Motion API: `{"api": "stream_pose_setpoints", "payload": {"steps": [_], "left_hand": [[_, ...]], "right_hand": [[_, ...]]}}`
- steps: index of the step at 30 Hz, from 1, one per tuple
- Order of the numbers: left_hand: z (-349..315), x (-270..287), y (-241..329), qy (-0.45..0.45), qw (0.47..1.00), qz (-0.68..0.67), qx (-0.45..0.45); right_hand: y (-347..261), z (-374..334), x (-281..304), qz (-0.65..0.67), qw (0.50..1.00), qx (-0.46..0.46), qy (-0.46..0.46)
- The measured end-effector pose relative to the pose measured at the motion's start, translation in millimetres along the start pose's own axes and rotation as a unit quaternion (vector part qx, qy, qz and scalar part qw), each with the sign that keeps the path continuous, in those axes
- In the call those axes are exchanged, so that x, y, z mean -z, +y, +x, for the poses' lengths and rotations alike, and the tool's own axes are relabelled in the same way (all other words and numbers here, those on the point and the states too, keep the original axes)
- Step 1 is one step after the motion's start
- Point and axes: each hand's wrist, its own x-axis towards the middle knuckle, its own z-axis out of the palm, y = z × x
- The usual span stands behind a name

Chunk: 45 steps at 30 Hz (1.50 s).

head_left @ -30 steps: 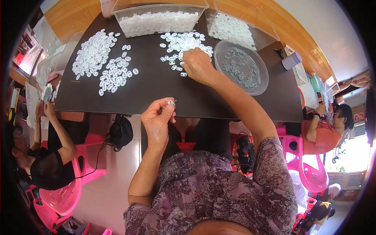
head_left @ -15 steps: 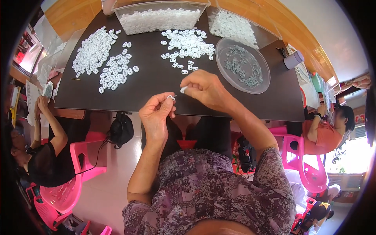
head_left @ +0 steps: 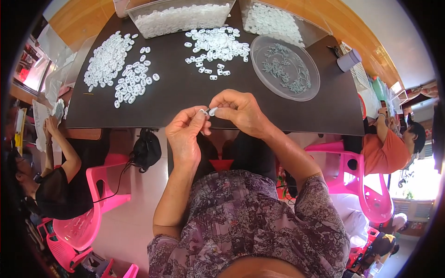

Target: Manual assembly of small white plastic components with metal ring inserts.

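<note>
Just above the table's near edge, my left hand point(head_left: 186, 132) pinches a small white plastic piece point(head_left: 203, 111) between thumb and fingers. Facing it, my right hand point(head_left: 242, 112) is closed on a white oval piece point(head_left: 213, 111), brought close to the first one. Fingers cover much of both, and whether they touch I cannot tell. Beyond my hands lies a heap of small white two-holed pieces point(head_left: 218, 44). To the left are a big pile of white two-holed ovals point(head_left: 106, 62) and a looser group of ovals point(head_left: 134, 81).
A round clear dish point(head_left: 259, 78) of thin grey-green pins stands right on the dark table point(head_left: 176, 92). Two clear bins point(head_left: 139, 25) of white pieces line the far side. A lidded cup point(head_left: 348, 60) is far right. People sit on pink chairs point(head_left: 95, 185) at both sides.
My right hand has moved left and slightly down, bringing its oval up to the piece in my left hand. The left hand stays nearly still. The view has shifted a little.
</note>
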Motion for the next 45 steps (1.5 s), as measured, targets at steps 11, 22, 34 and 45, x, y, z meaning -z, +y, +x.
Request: {"api": "stream_pose_setpoints", "payload": {"steps": [11,22,34,45], "left_hand": [[-7,-6,-7,-0.027,0.998,-0.04,0.036],[-7,-7,-4,-0.014,0.998,-0.046,0.029],[-10,-6,-4,-0.011,0.999,-0.038,0.031],[-13,-6,-4,-0.008,1.0,-0.022,0.018]], "right_hand": [[7,-11,-9,0.17,0.984,-0.027,0.033],[2,-18,-12,0.189,0.98,-0.017,0.059],[0,-22,-19,0.192,0.975,-0.05,0.096],[3,-18,-15,0.237,0.96,-0.08,0.126]]}}
